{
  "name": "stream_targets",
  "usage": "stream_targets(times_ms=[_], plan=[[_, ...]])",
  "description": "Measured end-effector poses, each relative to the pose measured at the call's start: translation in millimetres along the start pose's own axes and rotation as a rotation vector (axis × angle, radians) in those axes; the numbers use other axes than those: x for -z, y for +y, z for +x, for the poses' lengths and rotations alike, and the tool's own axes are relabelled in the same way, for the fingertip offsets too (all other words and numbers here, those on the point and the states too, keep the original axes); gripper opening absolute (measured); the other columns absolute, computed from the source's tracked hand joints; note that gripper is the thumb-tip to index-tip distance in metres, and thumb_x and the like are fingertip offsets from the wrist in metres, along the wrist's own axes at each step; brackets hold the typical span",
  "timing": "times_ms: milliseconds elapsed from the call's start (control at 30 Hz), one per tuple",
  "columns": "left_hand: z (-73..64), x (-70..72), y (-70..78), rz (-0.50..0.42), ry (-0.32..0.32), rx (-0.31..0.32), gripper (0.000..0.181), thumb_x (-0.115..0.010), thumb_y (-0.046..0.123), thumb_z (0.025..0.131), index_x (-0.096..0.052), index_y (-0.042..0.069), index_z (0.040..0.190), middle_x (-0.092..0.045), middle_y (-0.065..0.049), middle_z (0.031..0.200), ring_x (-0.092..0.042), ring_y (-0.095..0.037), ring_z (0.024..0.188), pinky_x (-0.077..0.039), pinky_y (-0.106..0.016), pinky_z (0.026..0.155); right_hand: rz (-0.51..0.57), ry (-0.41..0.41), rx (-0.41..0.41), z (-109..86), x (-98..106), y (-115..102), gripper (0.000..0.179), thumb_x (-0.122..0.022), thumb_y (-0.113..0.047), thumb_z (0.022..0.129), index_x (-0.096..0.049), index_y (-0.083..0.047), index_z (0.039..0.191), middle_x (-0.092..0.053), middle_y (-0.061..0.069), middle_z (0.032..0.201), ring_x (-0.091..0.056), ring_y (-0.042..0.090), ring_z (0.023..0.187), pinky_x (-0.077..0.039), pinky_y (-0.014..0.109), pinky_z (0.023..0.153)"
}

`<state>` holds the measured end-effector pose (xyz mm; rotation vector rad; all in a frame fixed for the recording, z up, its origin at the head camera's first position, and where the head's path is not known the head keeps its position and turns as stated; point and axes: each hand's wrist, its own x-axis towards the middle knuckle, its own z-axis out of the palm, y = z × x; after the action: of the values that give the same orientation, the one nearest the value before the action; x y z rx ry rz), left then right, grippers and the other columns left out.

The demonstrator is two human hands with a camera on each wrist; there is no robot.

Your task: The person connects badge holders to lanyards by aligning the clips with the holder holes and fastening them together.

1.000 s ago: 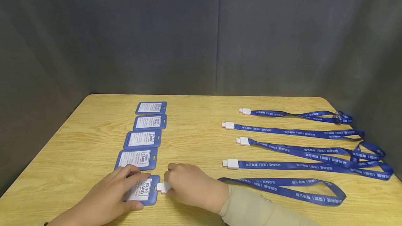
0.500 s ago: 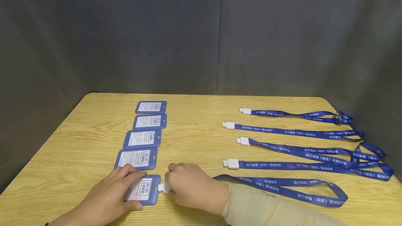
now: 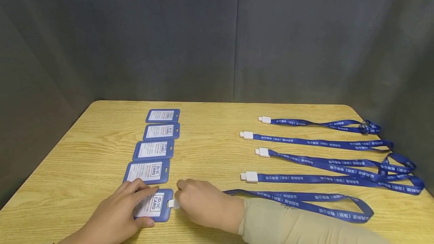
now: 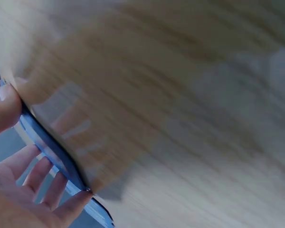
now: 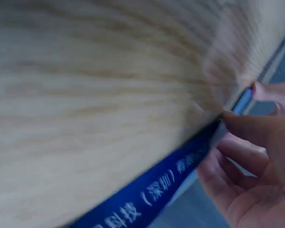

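My left hand (image 3: 115,210) holds the nearest blue ID card holder (image 3: 164,208) flat on the table, thumb on its near side and fingers over its far part. The left wrist view shows the thumb and fingertips at the edges of that card holder (image 4: 54,154). My right hand (image 3: 205,204) pinches the white plastic clip (image 3: 173,203) of the nearest blue lanyard (image 3: 325,211). The clip's narrow tip meets the slotted end of the holder; whether it passes through the slot I cannot tell. Behind the right fingers, the clip's rear is hidden. Printed strap (image 5: 147,194) trails from that hand.
Further card holders lie in a column behind, the closest one (image 3: 162,172) almost touching the left fingers. To the right several lanyards lie in rows, the nearest of them with its white clip (image 3: 251,177) pointing left. A dark curtain (image 3: 217,40) hangs beyond the wooden table (image 3: 210,123).
The right hand has shifted slightly left and nearer with the clip, whose tip now overlaps the holder's slotted edge. The left hand stays nearly still.
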<state>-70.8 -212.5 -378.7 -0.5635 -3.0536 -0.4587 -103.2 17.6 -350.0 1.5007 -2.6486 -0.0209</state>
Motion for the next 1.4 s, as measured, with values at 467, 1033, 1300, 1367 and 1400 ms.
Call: stream_targets(times_ms=[467,1033,1300,1367,1400], plan=[[0.1,-1.2,3.3,-0.028,-0.030,0.058,0.069,-0.091,0.039,0.066,-0.066,0.023,0.129,-0.051,0.015,0.108,-0.043,-0.008,0.089,-0.044,-0.027,0.065,-0.107,0.040,-0.003,1.6,-7.0,-9.7,0.014,-0.075,-0.010,0.088,-0.073,-0.008,0.102,-0.055,-0.004,0.082,-0.049,0.004,0.068,-0.047,0.012,0.059],[-0.4,-3.9,4.7,-0.041,-0.012,0.072,0.069,-0.092,0.038,0.065,-0.067,0.022,0.127,-0.050,0.016,0.106,-0.043,-0.008,0.089,-0.044,-0.026,0.065,-0.145,0.085,-0.083,3.5,-10.8,-21.3,0.012,-0.077,-0.008,0.083,-0.075,-0.007,0.095,-0.057,-0.002,0.082,-0.051,0.006,0.067,-0.049,0.013,0.058],[-0.5,-4.6,3.2,-0.029,0.018,0.048,0.068,-0.092,0.037,0.065,-0.068,0.021,0.126,-0.049,0.017,0.105,-0.043,-0.007,0.088,-0.045,-0.026,0.065,-0.190,0.083,-0.096,5.5,-12.6,-24.0,0.010,-0.075,-0.009,0.084,-0.074,-0.009,0.094,-0.057,-0.002,0.082,-0.051,0.005,0.068,-0.049,0.013,0.057],[0.1,-4.9,3.0,-0.029,0.018,0.045,0.068,-0.092,0.037,0.065,-0.067,0.022,0.127,-0.049,0.017,0.106,-0.043,-0.007,0.089,-0.044,-0.026,0.065,-0.204,0.087,-0.100,5.5,-13.2,-23.7,0.011,-0.076,-0.009,0.083,-0.074,-0.010,0.094,-0.056,-0.003,0.081,-0.051,0.005,0.068,-0.048,0.013,0.056],[0.6,-5.0,3.0,-0.028,0.016,0.046,0.068,-0.092,0.037,0.065,-0.067,0.023,0.127,-0.049,0.017,0.106,-0.043,-0.007,0.089,-0.045,-0.026,0.066,-0.209,0.087,-0.100,5.4,-13.4,-23.3,0.011,-0.076,-0.010,0.083,-0.074,-0.010,0.094,-0.056,-0.003,0.081,-0.051,0.005,0.067,-0.048,0.013,0.055]])
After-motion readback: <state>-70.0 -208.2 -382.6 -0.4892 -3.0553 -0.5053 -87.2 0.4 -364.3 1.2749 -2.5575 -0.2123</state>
